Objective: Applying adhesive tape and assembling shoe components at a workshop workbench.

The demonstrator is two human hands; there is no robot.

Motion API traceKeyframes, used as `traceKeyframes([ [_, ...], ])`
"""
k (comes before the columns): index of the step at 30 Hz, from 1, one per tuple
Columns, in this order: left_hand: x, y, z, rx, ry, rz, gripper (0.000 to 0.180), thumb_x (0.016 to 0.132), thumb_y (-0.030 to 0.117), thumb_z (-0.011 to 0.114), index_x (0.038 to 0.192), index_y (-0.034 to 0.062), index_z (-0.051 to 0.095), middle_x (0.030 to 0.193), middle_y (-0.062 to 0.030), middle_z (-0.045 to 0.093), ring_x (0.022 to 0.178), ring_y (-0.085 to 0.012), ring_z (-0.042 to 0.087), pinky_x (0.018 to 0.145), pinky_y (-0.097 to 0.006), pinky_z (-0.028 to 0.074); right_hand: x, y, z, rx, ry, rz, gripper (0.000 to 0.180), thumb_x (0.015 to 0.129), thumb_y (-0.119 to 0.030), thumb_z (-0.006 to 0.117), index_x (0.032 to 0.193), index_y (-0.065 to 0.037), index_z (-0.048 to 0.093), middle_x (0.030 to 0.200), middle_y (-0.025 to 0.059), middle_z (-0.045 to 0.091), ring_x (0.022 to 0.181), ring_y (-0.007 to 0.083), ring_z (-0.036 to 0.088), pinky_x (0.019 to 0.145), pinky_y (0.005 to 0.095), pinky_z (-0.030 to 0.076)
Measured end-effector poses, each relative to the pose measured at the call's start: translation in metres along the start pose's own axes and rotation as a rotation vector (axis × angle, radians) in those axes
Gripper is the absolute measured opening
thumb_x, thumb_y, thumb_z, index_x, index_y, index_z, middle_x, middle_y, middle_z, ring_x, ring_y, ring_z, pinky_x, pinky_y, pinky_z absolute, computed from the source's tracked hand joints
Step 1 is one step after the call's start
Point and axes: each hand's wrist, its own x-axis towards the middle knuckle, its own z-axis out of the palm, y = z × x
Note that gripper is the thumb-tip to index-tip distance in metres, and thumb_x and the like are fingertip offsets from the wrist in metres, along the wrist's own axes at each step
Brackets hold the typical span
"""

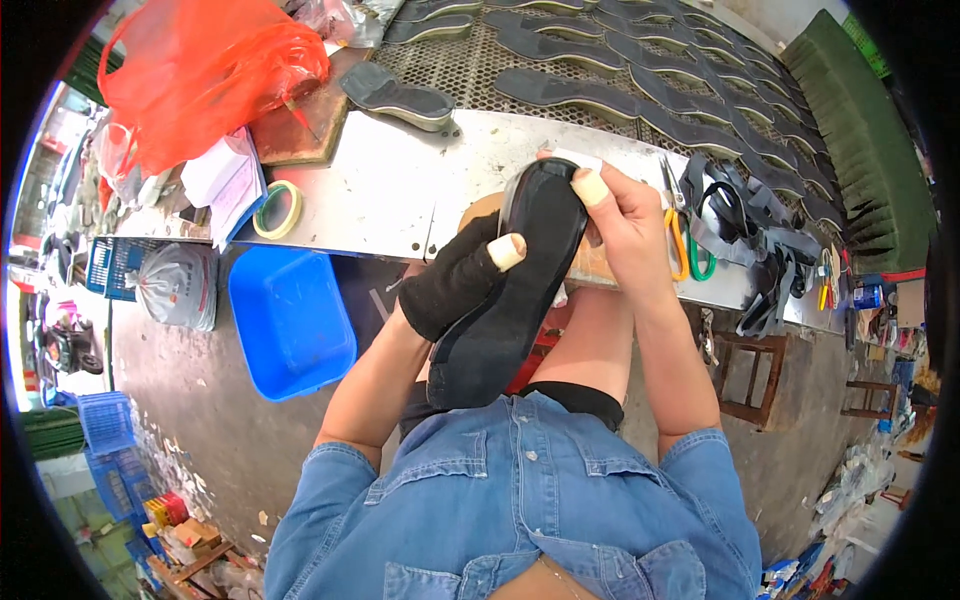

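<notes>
A black shoe sole (505, 315) is held up in front of me between both hands, its rounded end pointing away and its other end near my lap. My left hand (448, 285), in a black glove that leaves the thumb tip out, grips the sole's left side. The left thumb, wrapped in pale tape, lies on its upper face. With a taped thumb on top, my right hand (628, 220) pinches the far rounded end at its right edge; most of its fingers are hidden beneath. Another dark sole (400, 97) lies on the white bench (380, 180) beyond.
Rows of soles (650, 80) cover a perforated rack at the back. Orange-handled scissors (676, 240) and dark strips (735, 215) lie at the right. A tape roll (278, 210) and red plastic bag (210, 80) sit left, above a blue basin (293, 320).
</notes>
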Motion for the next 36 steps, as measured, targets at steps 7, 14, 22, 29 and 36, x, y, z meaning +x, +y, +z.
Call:
traceKeyframes([
  [7, -0.003, -0.005, -0.007, -0.048, -0.114, -0.009, 0.077, 0.077, 0.057, 0.065, 0.122, -0.0045, 0.052, 0.105, -0.0134, 0.064, 0.091, -0.0185, 0.063, 0.079, -0.03, 0.052, 0.007, -0.031, -0.013, -0.039, -0.01, -0.171, 0.016, 0.08, -0.016, 0.072, 0.089, -0.003, 0.068, 0.079, -0.0043, 0.056, 0.063, 0.0025, 0.043, 0.052, 0.0199, 0.033],
  [14, -0.005, 0.009, 0.001, 0.107, -0.037, -0.026, 0.082, 0.074, 0.061, 0.07, 0.121, -0.0047, 0.053, 0.104, -0.0129, 0.063, 0.092, -0.0184, 0.062, 0.08, -0.031, 0.052, 0.016, -0.057, -0.013, -0.747, 0.025, -0.702, 0.018, 0.063, -0.009, 0.073, 0.073, -0.004, 0.06, 0.075, 0.0073, 0.05, 0.065, 0.0226, 0.052, 0.053, 0.0327, 0.042],
  [22, -0.012, 0.023, 0.03, 0.321, 0.156, 0.103, 0.064, 0.082, 0.041, 0.067, 0.126, -0.0022, 0.048, 0.102, -0.0088, 0.061, 0.092, -0.0151, 0.057, 0.08, -0.03, 0.047, 0.004, -0.053, -0.003, -0.867, 0.14, -0.718, 0.028, 0.056, -0.004, 0.072, 0.083, -0.002, 0.067, 0.076, 0.0097, 0.053, 0.064, 0.0244, 0.053, 0.055, 0.0323, 0.044],
  [29, -0.015, 0.035, 0.023, 0.206, 0.093, -0.037, 0.068, 0.08, 0.037, 0.069, 0.129, -0.0032, 0.045, 0.106, -0.0123, 0.06, 0.097, -0.0184, 0.058, 0.085, -0.032, 0.048, 0.005, -0.056, -0.004, -0.725, 0.142, -0.609, 0.026, 0.059, -0.005, 0.07, 0.084, -0.003, 0.069, 0.077, 0.0078, 0.056, 0.059, 0.0157, 0.05, 0.051, 0.0297, 0.042],
  [36, -0.017, 0.037, 0.032, 0.429, 0.139, 0.06, 0.063, 0.083, 0.032, 0.068, 0.131, -0.0014, 0.043, 0.109, -0.0112, 0.06, 0.097, -0.0156, 0.056, 0.084, -0.031, 0.047, 0.004, -0.056, -0.001, -0.797, 0.144, -0.742, 0.02, 0.059, -0.004, 0.07, 0.066, -0.003, 0.051, 0.07, 0.0076, 0.051, 0.063, 0.0251, 0.053, 0.052, 0.0356, 0.043],
])
